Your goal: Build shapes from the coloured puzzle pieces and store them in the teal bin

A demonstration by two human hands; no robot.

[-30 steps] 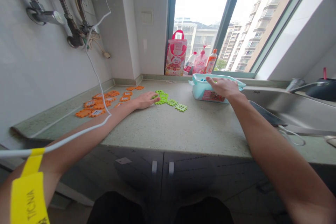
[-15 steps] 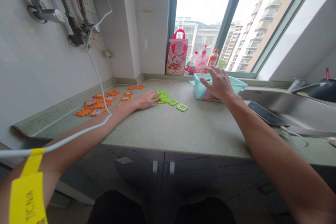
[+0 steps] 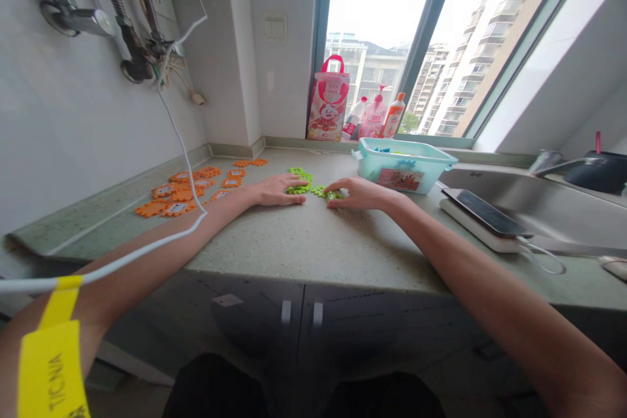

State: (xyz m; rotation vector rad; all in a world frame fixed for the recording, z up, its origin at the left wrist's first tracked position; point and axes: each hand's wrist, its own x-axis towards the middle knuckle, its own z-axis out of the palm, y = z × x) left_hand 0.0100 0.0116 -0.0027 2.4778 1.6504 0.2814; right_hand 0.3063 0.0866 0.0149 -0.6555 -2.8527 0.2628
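Observation:
My left hand [image 3: 277, 189] rests on the counter with its fingers stretched out, touching a cluster of bright green toothed flat toy pieces [image 3: 300, 188]. Just right of the cluster, my right hand [image 3: 362, 194] has its thumb and fingers around another green toothed piece [image 3: 333, 195], which lies flat and is partly covered by the fingers. Between the hands another small green piece [image 3: 318, 190] shows. Orange toothed pieces [image 3: 181, 196], some with white labels, are spread out beyond my left forearm.
A light-blue plastic bin [image 3: 434, 173] with colourful pieces inside stands behind my right hand. To its right are a phone [image 3: 484, 212] on a white block and a steel sink [image 3: 563, 209]. A white cable [image 3: 183, 144] hangs across the left side. Bottles [image 3: 373, 119] and a pink bag [image 3: 328, 108] line the window.
My right hand has come down and left from above the bin to the green pieces, closing around one. My left hand stays on the cluster. The view has shifted slightly.

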